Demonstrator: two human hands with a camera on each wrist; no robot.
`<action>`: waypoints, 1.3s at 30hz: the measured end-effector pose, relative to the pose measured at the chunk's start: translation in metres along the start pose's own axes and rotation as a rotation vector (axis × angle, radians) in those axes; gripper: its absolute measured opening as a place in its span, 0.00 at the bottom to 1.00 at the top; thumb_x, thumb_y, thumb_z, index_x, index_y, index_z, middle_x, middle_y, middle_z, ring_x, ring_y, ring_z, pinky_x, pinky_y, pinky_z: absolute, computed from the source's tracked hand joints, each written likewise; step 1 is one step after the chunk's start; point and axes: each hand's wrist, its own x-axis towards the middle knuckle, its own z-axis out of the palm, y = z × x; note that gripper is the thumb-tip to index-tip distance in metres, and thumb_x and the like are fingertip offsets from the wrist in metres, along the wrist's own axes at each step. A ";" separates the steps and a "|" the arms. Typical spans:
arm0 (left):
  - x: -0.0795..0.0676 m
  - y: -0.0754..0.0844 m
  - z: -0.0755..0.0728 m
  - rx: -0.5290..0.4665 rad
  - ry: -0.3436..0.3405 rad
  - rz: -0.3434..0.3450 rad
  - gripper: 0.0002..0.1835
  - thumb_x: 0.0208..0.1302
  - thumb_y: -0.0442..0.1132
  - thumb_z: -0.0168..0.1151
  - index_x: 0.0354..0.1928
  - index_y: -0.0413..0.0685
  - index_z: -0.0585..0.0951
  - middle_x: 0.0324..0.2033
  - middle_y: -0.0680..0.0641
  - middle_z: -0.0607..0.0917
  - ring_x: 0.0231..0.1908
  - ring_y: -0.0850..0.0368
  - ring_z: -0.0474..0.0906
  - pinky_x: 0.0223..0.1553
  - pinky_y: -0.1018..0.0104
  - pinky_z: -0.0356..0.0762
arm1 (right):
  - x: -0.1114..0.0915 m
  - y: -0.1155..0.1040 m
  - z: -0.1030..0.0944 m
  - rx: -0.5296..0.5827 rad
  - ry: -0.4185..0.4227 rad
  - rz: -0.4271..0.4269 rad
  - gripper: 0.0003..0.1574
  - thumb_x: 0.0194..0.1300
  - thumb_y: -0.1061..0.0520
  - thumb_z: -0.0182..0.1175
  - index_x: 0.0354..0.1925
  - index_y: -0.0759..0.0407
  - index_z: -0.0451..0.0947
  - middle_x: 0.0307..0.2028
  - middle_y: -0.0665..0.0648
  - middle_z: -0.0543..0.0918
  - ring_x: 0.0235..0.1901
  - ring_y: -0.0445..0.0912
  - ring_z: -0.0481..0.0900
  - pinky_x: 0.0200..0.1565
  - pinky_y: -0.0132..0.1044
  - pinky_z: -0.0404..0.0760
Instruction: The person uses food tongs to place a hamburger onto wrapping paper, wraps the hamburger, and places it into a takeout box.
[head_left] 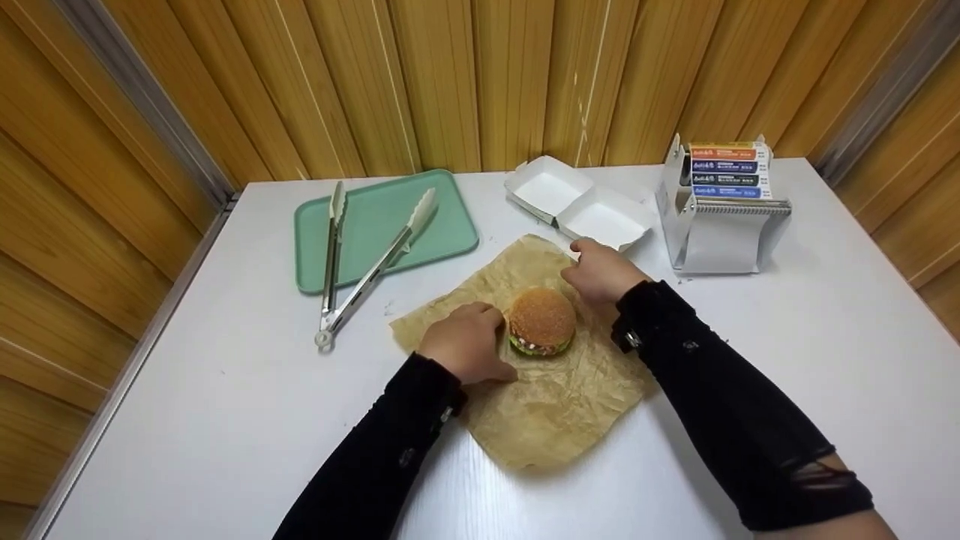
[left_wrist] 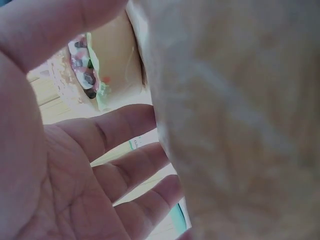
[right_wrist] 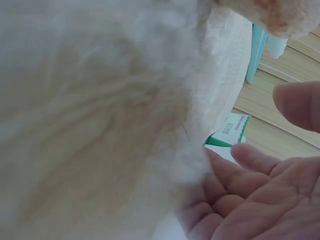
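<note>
A hamburger (head_left: 541,319) with a sesame-topped bun, lettuce and filling sits on a sheet of brown wrapping paper (head_left: 551,420). Just left of the bun is my left hand (head_left: 466,345), thumb spread apart; in the left wrist view its fingertips meet the paper (left_wrist: 240,115), with the burger (left_wrist: 112,55) beyond the thumb. My right hand (head_left: 601,271) is over the paper's upper right edge, right of the burger. In the right wrist view its fingers (right_wrist: 240,180) bend a little against the paper, and the thumb stands away from them.
Steel tongs (head_left: 367,281) lie spread across a green tray (head_left: 382,225) at the back left. An open white burger box (head_left: 600,217) stands behind the paper, close to my right hand. At the back right is a white dispenser (head_left: 724,232) with several colored cartons.
</note>
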 end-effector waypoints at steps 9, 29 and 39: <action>0.000 0.001 0.001 -0.006 -0.002 0.001 0.42 0.48 0.62 0.82 0.63 0.49 0.80 0.69 0.47 0.78 0.67 0.47 0.76 0.60 0.45 0.82 | 0.005 0.011 0.002 0.114 0.168 -0.030 0.31 0.73 0.62 0.51 0.71 0.70 0.68 0.47 0.63 0.81 0.39 0.51 0.79 0.44 0.41 0.76; 0.007 0.003 -0.001 0.009 -0.026 -0.037 0.49 0.53 0.64 0.79 0.74 0.51 0.74 0.78 0.45 0.69 0.75 0.42 0.69 0.65 0.39 0.78 | -0.016 0.015 0.001 0.146 0.224 -0.189 0.13 0.73 0.63 0.55 0.46 0.63 0.86 0.41 0.62 0.88 0.43 0.54 0.81 0.51 0.47 0.78; 0.014 0.003 -0.002 0.027 -0.013 -0.034 0.50 0.51 0.64 0.79 0.73 0.51 0.74 0.75 0.46 0.73 0.72 0.43 0.72 0.64 0.42 0.79 | -0.023 -0.005 0.010 0.162 0.182 -0.246 0.16 0.77 0.57 0.60 0.58 0.58 0.85 0.57 0.60 0.88 0.63 0.57 0.82 0.69 0.54 0.76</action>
